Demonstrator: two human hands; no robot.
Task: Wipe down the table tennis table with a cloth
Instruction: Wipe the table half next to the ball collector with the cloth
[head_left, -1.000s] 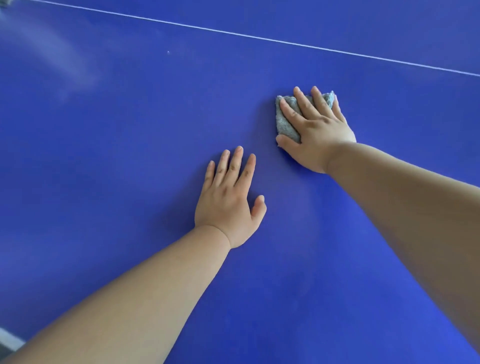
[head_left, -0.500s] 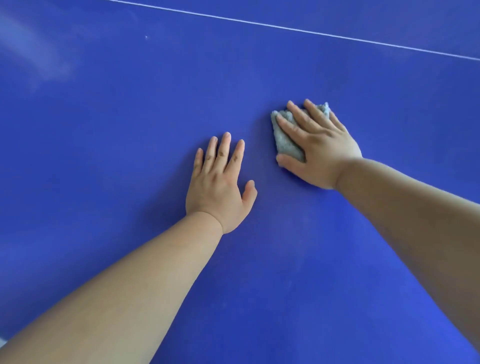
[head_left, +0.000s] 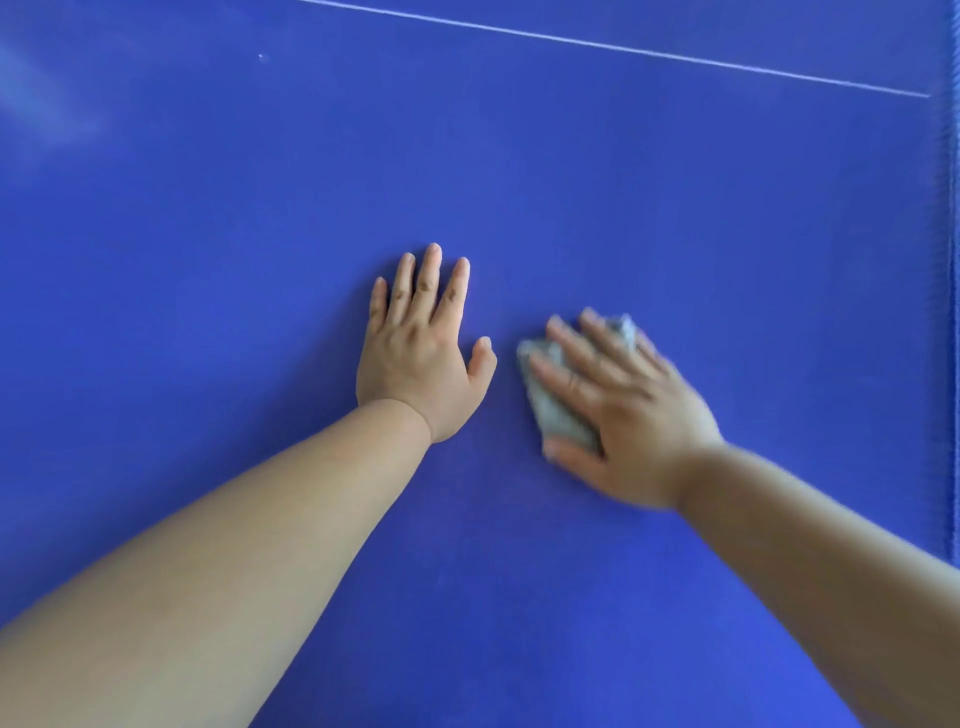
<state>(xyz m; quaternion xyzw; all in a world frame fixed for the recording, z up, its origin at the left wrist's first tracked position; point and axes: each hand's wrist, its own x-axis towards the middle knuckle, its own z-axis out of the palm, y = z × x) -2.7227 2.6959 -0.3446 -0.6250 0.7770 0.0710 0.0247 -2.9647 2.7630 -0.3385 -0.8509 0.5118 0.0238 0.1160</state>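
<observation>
No writing, label, brand or number can be read anywhere. The only marking to be seen is a thin white line (head_left: 623, 49) painted across the far part of the blue table (head_left: 208, 260), and no letters or figures are carried by it.

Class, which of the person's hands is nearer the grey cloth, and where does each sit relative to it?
Right. The right hand presses on the grey cloth; the left hand lies flat on the table left of it, not touching.
</observation>
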